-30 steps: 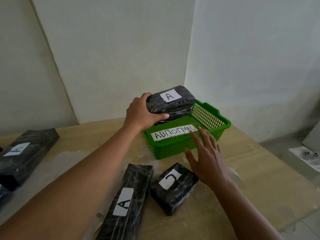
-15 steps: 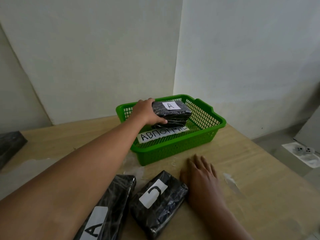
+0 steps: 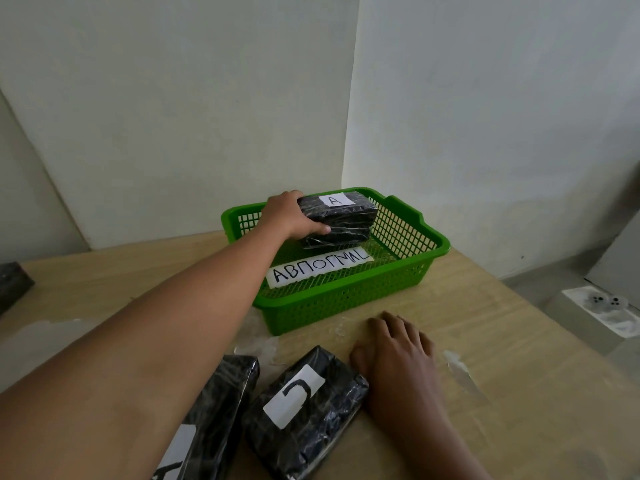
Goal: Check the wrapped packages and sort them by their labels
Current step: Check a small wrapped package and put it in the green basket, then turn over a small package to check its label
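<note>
A: Head view. Left hand (image 3: 289, 216) reaches into the green basket (image 3: 408, 271); fingers and thumb curl round the near end of a black wrapped package (image 3: 341, 221) with a white "A" label (image 3: 335, 199) on top.

B: Package position?

A: Inside the basket, toward its back half, behind the paper strip (image 3: 320, 266) reading "ABnorMAL" that lies on the basket floor. Cannot tell whether the package rests on the floor or is held just above it.

B: Right hand?

A: Right hand (image 3: 398, 355) lies palm down on the wooden table (image 3: 502, 341), fingers loosely spread, holding nothing. Its thumb side is just beside a second black package (image 3: 308, 410) whose white label shows a "C"-like mark.

B: Others?

A: A third package (image 3: 221, 410), "A" label partly cut off, lies left of that one, part hidden under the left forearm. A dark package corner (image 3: 14, 282) sits at the table's far left edge
</note>
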A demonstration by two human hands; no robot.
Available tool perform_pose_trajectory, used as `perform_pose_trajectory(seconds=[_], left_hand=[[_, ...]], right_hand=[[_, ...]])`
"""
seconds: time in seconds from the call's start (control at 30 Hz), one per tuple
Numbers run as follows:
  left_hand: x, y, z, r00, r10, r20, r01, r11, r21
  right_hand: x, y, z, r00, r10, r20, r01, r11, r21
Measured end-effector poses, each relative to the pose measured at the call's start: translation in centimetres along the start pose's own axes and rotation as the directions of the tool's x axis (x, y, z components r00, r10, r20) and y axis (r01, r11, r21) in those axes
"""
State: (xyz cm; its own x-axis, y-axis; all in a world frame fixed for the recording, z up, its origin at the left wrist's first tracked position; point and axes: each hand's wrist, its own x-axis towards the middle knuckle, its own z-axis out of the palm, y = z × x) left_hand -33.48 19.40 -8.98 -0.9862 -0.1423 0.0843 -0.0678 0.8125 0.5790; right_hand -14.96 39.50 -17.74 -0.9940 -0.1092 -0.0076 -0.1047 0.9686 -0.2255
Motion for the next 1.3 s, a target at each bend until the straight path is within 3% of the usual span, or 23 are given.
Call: perform_pose_trajectory(seconds=[0.23, 0.73, 1.3], left_hand=[[1.7, 0.9, 1.5, 0.999, -0.024, -0.034, 0.025, 0.999, 0.024], [2.0, 0.2, 3.7, 0.998, -0.032, 0.054, 0.026, 0.992, 0.123], [2.2, 0.4, 3.6, 0.993, -0.064, 0.098, 0.027, 0.942, 0.335]], right_hand=[[0.0, 0.2, -0.2, 1.000, -0.001, 0.008, 0.001, 1.000, 0.021], [-0.2, 0.1, -0.4, 1.000, 0.001, 0.015, -0.002, 1.000, 0.016], [0.0, 0.2, 0.0, 1.000, -0.015, -0.020, 0.015, 0.999, 0.030]])
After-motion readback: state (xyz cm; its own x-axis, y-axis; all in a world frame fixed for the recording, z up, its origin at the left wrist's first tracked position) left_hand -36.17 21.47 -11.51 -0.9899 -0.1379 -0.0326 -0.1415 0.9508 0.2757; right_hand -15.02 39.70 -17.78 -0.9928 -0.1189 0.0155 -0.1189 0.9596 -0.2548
